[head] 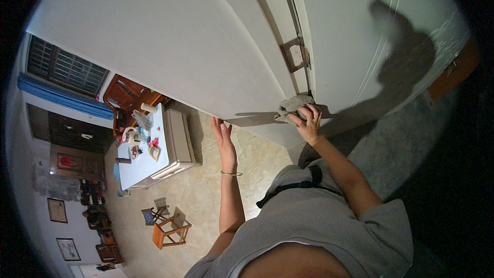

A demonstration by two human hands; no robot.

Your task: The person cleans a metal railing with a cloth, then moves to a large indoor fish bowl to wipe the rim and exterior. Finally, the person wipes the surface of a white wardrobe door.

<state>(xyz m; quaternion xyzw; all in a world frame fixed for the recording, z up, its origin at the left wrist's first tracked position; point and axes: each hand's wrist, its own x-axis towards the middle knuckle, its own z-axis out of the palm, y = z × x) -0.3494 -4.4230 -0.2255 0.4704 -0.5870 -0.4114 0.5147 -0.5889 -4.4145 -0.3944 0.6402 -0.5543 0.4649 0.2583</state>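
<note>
My right hand (308, 121) grips a crumpled grey cloth (295, 104). The cloth presses against the white door frame (285, 81), below a worn metal strike plate (295, 55) with a rectangular opening. My left hand (224, 143), with a bangle at its wrist, is raised with straight fingers to the edge of a large white door (166, 54). Its fingertips meet that edge, and whether they curl behind it is hard to tell. Right of the frame stands a white grooved panel (347, 46), crossed by my shadow.
A white-topped table (133, 175) at left carries a kettle (131, 136), a plastic bag (142, 119) and small items. A wooden stool (170, 231) and a folding stool (152, 216) stand on the tiled floor (208, 204). Behind the table is a carved wooden bench (129, 92).
</note>
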